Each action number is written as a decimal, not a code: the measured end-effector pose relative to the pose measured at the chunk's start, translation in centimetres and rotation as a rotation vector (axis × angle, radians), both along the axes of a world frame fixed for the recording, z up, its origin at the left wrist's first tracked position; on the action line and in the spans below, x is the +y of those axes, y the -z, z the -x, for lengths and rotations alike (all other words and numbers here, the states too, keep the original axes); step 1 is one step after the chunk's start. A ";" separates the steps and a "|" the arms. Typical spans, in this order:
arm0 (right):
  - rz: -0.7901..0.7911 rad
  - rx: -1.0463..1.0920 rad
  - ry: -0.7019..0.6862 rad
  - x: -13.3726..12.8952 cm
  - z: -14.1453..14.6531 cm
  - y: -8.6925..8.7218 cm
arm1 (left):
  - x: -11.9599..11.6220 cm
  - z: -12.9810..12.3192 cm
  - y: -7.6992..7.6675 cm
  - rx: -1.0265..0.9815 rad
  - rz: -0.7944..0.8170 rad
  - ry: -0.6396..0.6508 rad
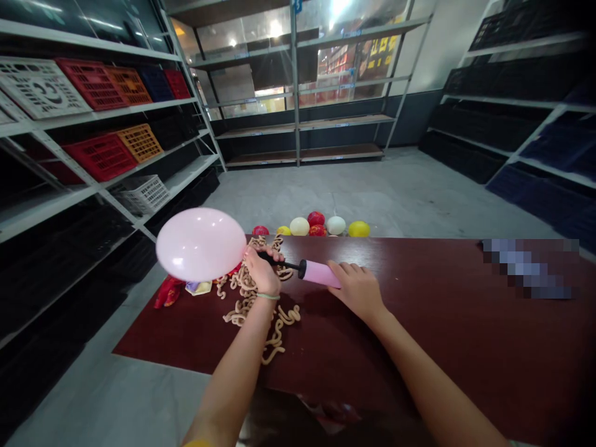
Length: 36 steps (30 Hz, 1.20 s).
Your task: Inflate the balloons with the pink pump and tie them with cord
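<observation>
A hand-held balloon pump [321, 274] with a pink barrel and a black rod lies level between my hands, its rod drawn out. My right hand [361, 288] is wrapped round the pink barrel. My left hand [263, 270] grips the black handle end, right at the neck of an inflated pale pink balloon [201, 244]. That balloon sticks out to the left past the table edge; my fingers hide where it meets the pump. Under and around my left hand, curly beige balloons [242, 304] are strewn in a loose pile.
The dark red table [447, 335] carries red packets [168, 292] at its left edge and a blurred-out object [528, 267] at far right. Several inflated balloons [316, 220] in red, yellow and white sit beyond the back edge. Shelves with plastic crates [95, 155] stand left.
</observation>
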State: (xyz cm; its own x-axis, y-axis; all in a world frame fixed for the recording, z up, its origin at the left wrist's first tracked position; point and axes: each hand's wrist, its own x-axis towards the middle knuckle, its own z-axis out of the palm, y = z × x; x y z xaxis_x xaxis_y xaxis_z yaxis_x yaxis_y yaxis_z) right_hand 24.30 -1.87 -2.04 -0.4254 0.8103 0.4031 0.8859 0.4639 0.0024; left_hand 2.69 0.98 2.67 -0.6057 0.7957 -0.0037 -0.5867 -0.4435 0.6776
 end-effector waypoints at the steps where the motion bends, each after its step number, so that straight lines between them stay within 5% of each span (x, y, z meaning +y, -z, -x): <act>1: -0.004 -0.011 0.010 0.2 -0.4 -0.1 | -0.1 0.5 -0.3 -0.020 0.005 -0.017; 9: 0.012 -0.025 0.016 0.1 -0.5 0.1 | -0.4 1.0 -0.3 -0.062 0.060 -0.118; 15: 0.084 0.047 -0.008 -1.0 1.5 0.9 | -0.8 -2.7 1.4 -0.001 0.053 -0.004; 19: 0.095 0.051 -0.025 -1.0 1.7 0.9 | -0.9 -3.0 1.8 0.053 0.037 0.045; 26: 0.055 0.079 -0.010 -0.6 1.1 0.6 | -0.5 -0.9 0.7 0.078 -0.048 0.031; 36: 0.036 0.052 0.139 -0.1 -0.2 0.4 | 1.3 5.6 -1.9 0.230 -0.067 -0.058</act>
